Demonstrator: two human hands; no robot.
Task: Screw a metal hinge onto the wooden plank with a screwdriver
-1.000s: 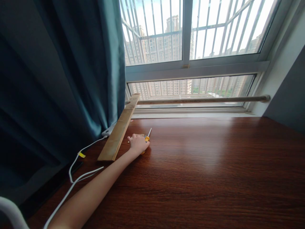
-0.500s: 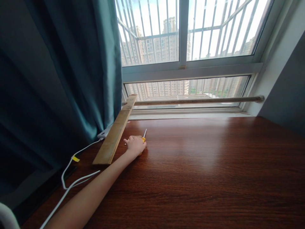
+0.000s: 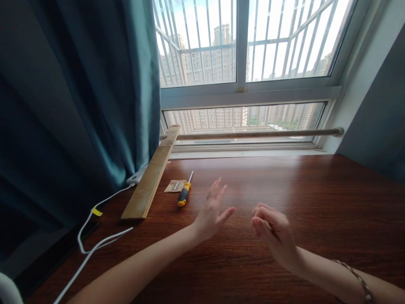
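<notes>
A wooden table [image 3: 284,194] fills the lower half of the frame, running back to the window [image 3: 243,63] across the upper middle. A curtain [image 3: 79,93] hangs over the upper left. A wooden slat [image 3: 150,177] lies at the table's left, leaning back against a rod [image 3: 253,134] that runs along the window's foot. Just right of the slat lies a small packet [image 3: 175,185], and right beside that a screwdriver [image 3: 184,195]. A cable [image 3: 95,236] trails across the lower left. The left hand [image 3: 212,213] and right hand [image 3: 274,236] hover above the table at lower centre, apart, right of the screwdriver.
</notes>
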